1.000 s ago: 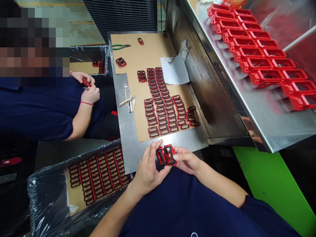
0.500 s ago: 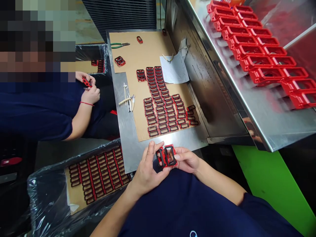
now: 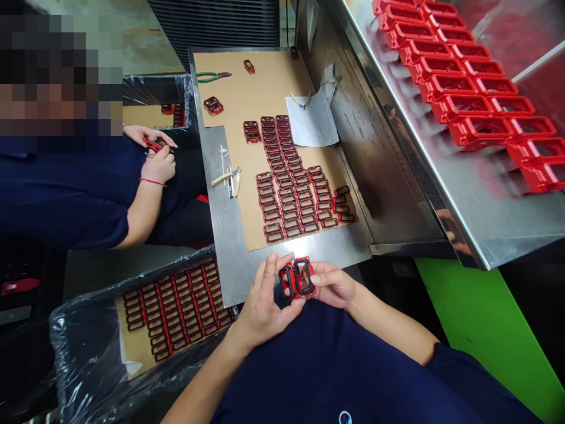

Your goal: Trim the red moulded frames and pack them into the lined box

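Just past the near edge of the metal table, in front of my body, I hold a pair of red-and-black rectangular plastic frames (image 3: pixel 304 278) side by side. My left hand (image 3: pixel 266 300) grips the left one between thumb and fingers, its index finger raised along the top. My right hand (image 3: pixel 333 285) pinches the right one at its outer edge. Black rims face me, with red showing around them. Rows of similar frames (image 3: pixel 291 206) lie on the cardboard (image 3: pixel 251 229) beyond my hands.
A co-worker's hands (image 3: pixel 156 154) hold a red part at left. A plastic-lined bin (image 3: pixel 88 335) holds rows of frames below them. Green-handled pliers (image 3: pixel 214 76), wooden-handled tools (image 3: pixel 227 176) and a printed sheet (image 3: pixel 312 121) lie on the table. Red frames (image 3: pixel 479 126) line a raised metal shelf at right.
My hands and the held frames stay nearly still. The co-worker's hands have shifted slightly, with the fingers of one stretching out over the red part. The view has tilted a little.
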A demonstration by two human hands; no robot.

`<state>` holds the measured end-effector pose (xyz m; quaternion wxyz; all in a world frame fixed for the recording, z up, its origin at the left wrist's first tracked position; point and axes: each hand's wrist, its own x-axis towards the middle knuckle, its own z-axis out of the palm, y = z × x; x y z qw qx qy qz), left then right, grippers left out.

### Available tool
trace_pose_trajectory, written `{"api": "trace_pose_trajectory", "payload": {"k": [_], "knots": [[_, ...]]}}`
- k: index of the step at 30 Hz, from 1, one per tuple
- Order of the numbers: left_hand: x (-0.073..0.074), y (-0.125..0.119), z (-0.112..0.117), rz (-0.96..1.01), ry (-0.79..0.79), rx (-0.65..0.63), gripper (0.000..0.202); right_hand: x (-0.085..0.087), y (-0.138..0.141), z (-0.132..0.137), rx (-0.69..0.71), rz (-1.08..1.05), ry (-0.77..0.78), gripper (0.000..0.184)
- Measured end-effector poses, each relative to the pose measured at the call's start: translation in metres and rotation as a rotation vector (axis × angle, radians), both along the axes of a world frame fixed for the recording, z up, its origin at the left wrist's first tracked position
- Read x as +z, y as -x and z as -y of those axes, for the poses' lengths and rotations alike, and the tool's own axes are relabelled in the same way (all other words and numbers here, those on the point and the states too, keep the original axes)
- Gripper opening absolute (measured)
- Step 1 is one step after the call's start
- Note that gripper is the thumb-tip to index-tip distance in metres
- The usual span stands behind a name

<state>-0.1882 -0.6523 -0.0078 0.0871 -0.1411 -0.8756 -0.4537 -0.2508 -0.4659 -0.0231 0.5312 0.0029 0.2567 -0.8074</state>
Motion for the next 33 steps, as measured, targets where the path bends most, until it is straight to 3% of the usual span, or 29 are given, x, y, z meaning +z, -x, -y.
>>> {"api": "trace_pose_trajectory", "payload": {"k": [8, 14, 26, 29, 33], "knots": [[0.002, 0.001, 0.001, 0.01, 0.118, -0.025, 0.098, -0.002, -0.002, 0.0, 0.034, 0.012, -0.083, 0.041], [0.0, 0.004, 0.0, 0.011, 0.171, -0.043, 0.076, -0.01, -0.003, 0.003, -0.003, 0.046, -0.123, 0.037], [-0.025, 0.014, -0.003, 0.067, 0.126, -0.042, 0.058, -0.022, 0.004, 0.006, -0.078, 0.05, -0.271, 0.043], [-0.033, 0.028, -0.002, 0.205, -0.008, -0.011, 0.053, -0.031, 0.006, 0.002, -0.148, 0.0, -0.365, 0.044], [-0.046, 0.085, 0.018, 0.351, -0.111, 0.245, 0.051, -0.066, 0.007, -0.013, -0.264, -0.092, -0.656, 0.052]]}}
